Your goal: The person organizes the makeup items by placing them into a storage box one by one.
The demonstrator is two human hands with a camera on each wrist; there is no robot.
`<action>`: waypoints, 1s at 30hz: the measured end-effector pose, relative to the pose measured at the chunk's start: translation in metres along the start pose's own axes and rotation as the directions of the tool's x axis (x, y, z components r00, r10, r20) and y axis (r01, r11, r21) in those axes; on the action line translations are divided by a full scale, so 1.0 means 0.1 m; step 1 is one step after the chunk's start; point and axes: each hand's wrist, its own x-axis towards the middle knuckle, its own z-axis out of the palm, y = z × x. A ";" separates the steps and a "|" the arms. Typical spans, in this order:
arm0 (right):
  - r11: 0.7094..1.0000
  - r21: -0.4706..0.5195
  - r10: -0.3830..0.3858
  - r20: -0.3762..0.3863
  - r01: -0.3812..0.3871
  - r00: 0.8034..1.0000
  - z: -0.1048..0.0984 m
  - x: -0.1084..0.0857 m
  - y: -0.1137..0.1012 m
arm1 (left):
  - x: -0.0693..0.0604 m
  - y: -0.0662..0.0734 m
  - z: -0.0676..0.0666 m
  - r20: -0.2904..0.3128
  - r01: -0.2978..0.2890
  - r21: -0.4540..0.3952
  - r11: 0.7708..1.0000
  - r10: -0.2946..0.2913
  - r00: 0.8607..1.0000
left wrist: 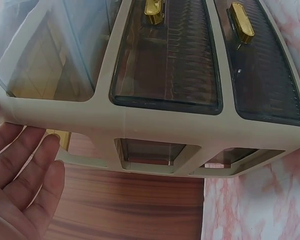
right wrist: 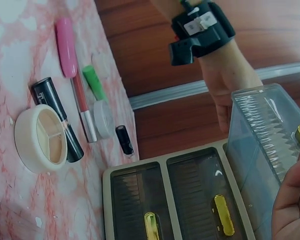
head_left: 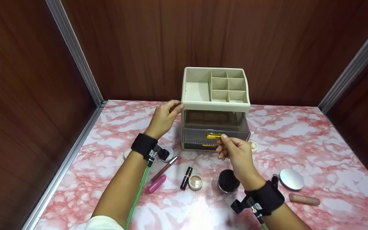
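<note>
Steadily, I pinch the gold handle (head_left: 213,136) of the top drawer (head_left: 195,134) between the thumb and curled fingers of my right hand (head_left: 239,155), the smoky, see-through box standing pulled out from its cream organizer (head_left: 197,91). My left hand (head_left: 163,118) grasps nothing, its relaxed fingers at the organizer's left side, near the upper edge. The organizer stands upright toward the back of a pink-marbled table (head_left: 299,127), two lower drawers closed beneath. In front of it lie a magenta tube (head_left: 156,184), a black tube (head_left: 186,178) and a round cream pot (head_left: 195,182); a black-lidded jar (head_left: 228,180) sits near my right wrist, left of a silvery round compact (head_left: 291,179).
</note>
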 end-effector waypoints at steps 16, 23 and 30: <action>0.999 -0.030 -0.035 0.001 0.035 0.999 -0.01 -0.20 -0.04 | 0.00 0.01 0.00 -0.006 0.009 -0.004 1.000 -0.009 1.000; 0.999 -0.011 -0.040 0.007 0.040 0.999 -0.02 -0.23 0.01 | -0.01 -0.02 0.01 -0.012 0.017 -0.016 1.000 -0.017 1.000; 0.999 -0.021 -0.025 -0.003 0.025 1.000 -0.03 -0.27 0.01 | 0.00 0.00 0.00 -0.005 0.029 -0.019 0.999 -0.030 1.000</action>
